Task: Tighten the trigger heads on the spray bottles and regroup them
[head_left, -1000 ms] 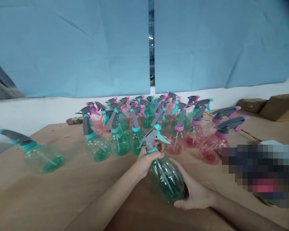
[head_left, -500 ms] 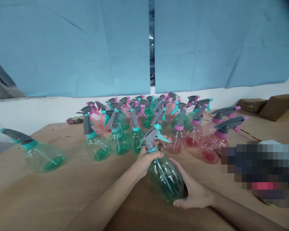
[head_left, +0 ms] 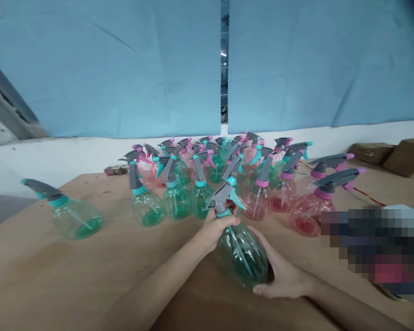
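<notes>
A clear green spray bottle (head_left: 243,255) with a grey and turquoise trigger head is tilted between my two hands over the table. My left hand (head_left: 216,229) grips it round the neck just under the head, with the fingers partly hidden behind. Wrapped about the lower right side and base is my right hand (head_left: 279,271), its thumb at the bottom. Right behind stand green spray bottles (head_left: 177,202) with turquoise collars and pink spray bottles (head_left: 257,202) with pink collars, packed in rows. Another green spray bottle (head_left: 76,218) leans apart at the left.
The wooden table (head_left: 89,285) reaches back to a white wall with a blue curtain (head_left: 141,69). Cardboard boxes (head_left: 409,156) sit at the back right. A blurred-out patch (head_left: 382,248) covers the right side. A small bundle (head_left: 115,170) lies at the far left edge.
My head view has turned slightly left, so everything sits a little further right. Both hands keep hold of the spray bottle; the turquoise trigger now hangs steeper, nearer the left fingers.
</notes>
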A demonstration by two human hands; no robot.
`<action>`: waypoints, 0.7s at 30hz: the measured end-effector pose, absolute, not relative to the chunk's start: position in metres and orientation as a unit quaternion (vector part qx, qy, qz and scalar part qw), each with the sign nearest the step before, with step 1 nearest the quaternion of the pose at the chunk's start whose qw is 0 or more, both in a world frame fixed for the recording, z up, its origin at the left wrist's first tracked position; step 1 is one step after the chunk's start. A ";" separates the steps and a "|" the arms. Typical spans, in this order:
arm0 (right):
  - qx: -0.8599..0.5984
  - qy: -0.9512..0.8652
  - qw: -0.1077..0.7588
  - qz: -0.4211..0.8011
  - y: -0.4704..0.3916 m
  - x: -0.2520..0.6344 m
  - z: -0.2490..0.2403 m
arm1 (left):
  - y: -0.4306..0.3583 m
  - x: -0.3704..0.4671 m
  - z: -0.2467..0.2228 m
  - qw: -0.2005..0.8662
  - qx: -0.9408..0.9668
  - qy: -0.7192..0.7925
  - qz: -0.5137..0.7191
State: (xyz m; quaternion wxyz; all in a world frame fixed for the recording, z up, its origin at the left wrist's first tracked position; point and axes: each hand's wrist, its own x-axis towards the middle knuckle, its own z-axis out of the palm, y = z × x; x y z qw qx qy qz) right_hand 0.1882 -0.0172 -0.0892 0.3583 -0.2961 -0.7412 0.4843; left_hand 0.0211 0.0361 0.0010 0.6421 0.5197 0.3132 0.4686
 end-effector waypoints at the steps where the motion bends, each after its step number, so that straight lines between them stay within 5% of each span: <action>1: -0.296 -0.743 0.358 0.482 -0.018 0.188 -0.089 | 0.035 0.021 0.002 0.641 0.515 0.322 0.470; 12: -0.323 -0.766 0.337 0.442 -0.019 0.187 -0.089 | 0.030 0.020 0.003 0.614 0.585 0.316 0.425; 21: -0.338 -0.803 0.313 0.379 -0.019 0.183 -0.084 | -0.007 -0.001 -0.001 0.404 0.720 0.397 0.399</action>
